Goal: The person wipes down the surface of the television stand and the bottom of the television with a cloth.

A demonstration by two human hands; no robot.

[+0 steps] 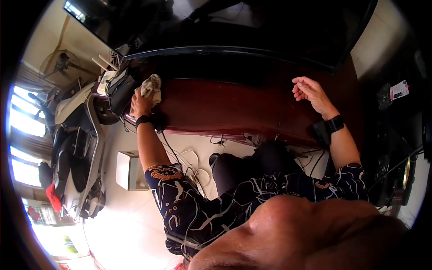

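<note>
A crumpled light cloth (152, 87) lies at the left end of the dark red wooden cabinet top (216, 105), with my left hand (141, 104) closed on it. Just left of that hand sits a black bag-like item (120, 92). My right hand (310, 91) hovers over or near the right part of the cabinet top, fingers apart and loosely curved, holding nothing. Both wrists wear black bands. A large black television screen (243, 27) stands along the back of the cabinet.
A white router (106, 81) with antennas is at the cabinet's left end. Motorbikes (76, 117) stand at the left. An open white box (128, 170) is on the floor, near cables. A tag (399, 91) lies at the right.
</note>
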